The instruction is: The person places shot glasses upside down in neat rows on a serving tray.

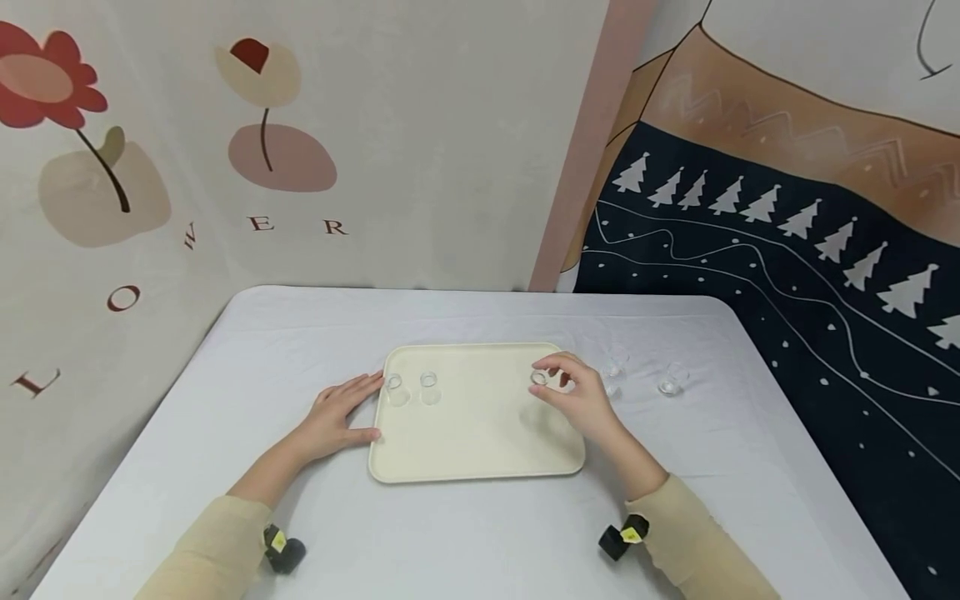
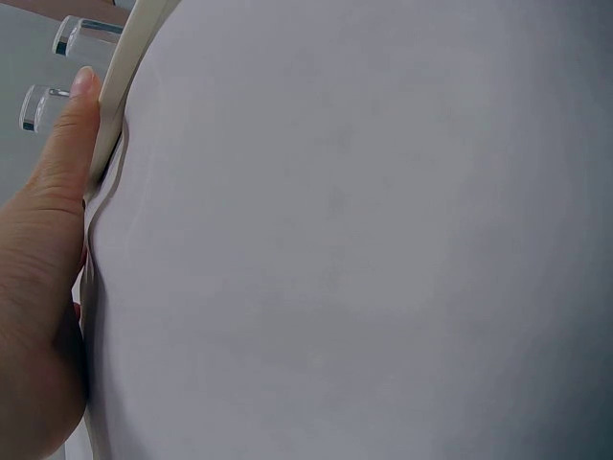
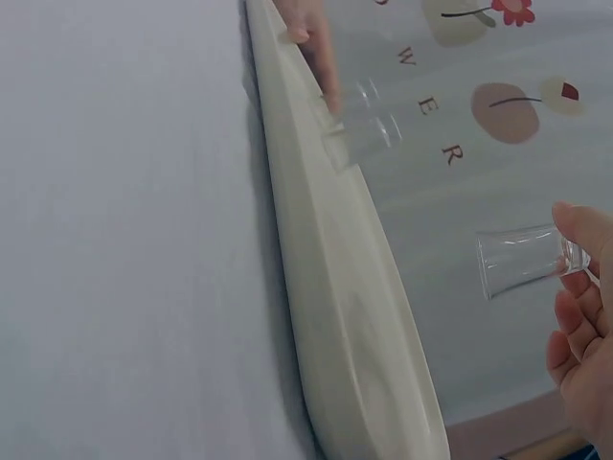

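My right hand pinches a small clear shot glass by its thick base, thumb on one side and fingertips on the other. The glass hangs mouth-down above the right part of a cream tray. Two similar glasses, one shot glass and another glass to its left, stand base-up on the tray's left side. My left hand rests along the tray's left edge with fingers straight and spread. In the left wrist view, the thumb lies against the tray rim.
Right of the tray, on the white cloth, stand more clear glasses: one glass apart at the far right, and others just behind my right hand. A printed curtain hangs beyond the table's back edge.
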Demonstrator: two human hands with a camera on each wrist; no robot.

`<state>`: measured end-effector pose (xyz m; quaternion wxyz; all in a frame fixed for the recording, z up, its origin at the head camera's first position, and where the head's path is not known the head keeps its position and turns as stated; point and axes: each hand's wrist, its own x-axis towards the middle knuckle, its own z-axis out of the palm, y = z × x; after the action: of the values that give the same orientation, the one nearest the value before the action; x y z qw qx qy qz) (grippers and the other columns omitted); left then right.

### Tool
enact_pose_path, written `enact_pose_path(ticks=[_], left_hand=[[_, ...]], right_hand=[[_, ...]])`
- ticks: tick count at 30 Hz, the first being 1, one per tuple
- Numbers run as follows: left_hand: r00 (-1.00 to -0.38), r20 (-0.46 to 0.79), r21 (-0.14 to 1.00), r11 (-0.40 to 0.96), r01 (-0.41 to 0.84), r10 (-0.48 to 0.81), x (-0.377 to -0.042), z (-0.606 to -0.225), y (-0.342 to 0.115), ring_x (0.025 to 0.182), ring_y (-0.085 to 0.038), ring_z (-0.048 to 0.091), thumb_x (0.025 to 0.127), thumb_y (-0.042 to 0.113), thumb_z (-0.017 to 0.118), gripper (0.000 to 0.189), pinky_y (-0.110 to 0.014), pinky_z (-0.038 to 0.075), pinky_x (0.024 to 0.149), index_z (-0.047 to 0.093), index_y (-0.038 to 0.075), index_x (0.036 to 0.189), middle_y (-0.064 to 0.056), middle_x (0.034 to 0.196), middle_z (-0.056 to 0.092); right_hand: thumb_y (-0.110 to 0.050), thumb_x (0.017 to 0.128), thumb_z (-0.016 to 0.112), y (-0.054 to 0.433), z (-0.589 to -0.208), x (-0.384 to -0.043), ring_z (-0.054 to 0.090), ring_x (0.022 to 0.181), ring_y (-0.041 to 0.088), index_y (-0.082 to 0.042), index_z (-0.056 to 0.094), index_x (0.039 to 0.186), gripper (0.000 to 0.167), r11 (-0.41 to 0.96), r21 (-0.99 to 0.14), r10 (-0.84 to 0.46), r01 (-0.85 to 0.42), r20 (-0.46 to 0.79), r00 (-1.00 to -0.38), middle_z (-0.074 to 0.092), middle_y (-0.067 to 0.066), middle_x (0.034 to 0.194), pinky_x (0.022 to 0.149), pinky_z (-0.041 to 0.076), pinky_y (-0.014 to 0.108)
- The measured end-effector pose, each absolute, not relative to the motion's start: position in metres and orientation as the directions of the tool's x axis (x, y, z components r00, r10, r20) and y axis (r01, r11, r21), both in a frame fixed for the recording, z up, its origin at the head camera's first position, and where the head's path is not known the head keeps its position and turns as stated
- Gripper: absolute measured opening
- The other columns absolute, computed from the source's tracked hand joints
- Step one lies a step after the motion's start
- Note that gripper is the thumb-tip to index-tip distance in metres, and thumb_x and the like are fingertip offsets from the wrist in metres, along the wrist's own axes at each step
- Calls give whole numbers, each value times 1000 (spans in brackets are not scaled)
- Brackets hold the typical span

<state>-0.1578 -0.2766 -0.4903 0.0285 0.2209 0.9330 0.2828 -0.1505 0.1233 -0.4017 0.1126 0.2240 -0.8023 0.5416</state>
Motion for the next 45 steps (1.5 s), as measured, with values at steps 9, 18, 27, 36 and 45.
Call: enact_pose_path(ticks=[9, 18, 27, 36, 45], left_hand=[[-898, 81, 540, 738, 404, 433, -157, -490, -276, 139, -38, 23, 77, 48, 75, 90, -63, 11, 104, 35, 8, 148, -12, 153, 30], [-899, 76, 543, 738, 400, 431, -158, -491, -277, 139, -37, 23, 76, 48, 75, 91, -62, 10, 104, 35, 9, 148, -13, 153, 31], [-897, 82, 548, 732, 405, 434, -158, -491, -276, 139, -37, 23, 76, 47, 76, 91, -62, 10, 105, 35, 8, 148, -13, 153, 31], [-897, 84, 545, 734, 405, 433, -160, -492, -277, 139, -37, 23, 77, 48, 75, 91, -62, 11, 104, 35, 9, 148, -12, 153, 31], [-895, 85, 543, 733, 409, 437, -160, -491, -278, 139, -37, 23, 77, 48, 75, 90, -62, 11, 104, 35, 9, 148, -12, 153, 31]], right_hand=[[-9, 76, 82, 87, -436, -185, 54, 86, 28, -7, 72, 101, 27, 327, -819, -262, -472, 401, -878, 68, 1, 97, 70, 42, 42], [-9, 76, 82, 54, -446, -196, 52, 84, 22, -10, 73, 100, 26, 351, -834, -278, -427, 342, -897, 66, -3, 95, 67, 39, 28], [-10, 76, 83, 37, -462, -207, 53, 87, 15, -11, 72, 99, 26, 366, -839, -299, -402, 303, -905, 67, -4, 98, 71, 44, 28], [-11, 75, 83, 32, -471, -207, 54, 86, 17, -12, 72, 98, 26, 384, -837, -311, -390, 280, -908, 67, -5, 96, 73, 43, 30], [-11, 74, 84, 30, -473, -206, 54, 87, 16, -11, 71, 99, 27, 398, -826, -321, -399, 282, -904, 66, -5, 96, 73, 43, 29]])
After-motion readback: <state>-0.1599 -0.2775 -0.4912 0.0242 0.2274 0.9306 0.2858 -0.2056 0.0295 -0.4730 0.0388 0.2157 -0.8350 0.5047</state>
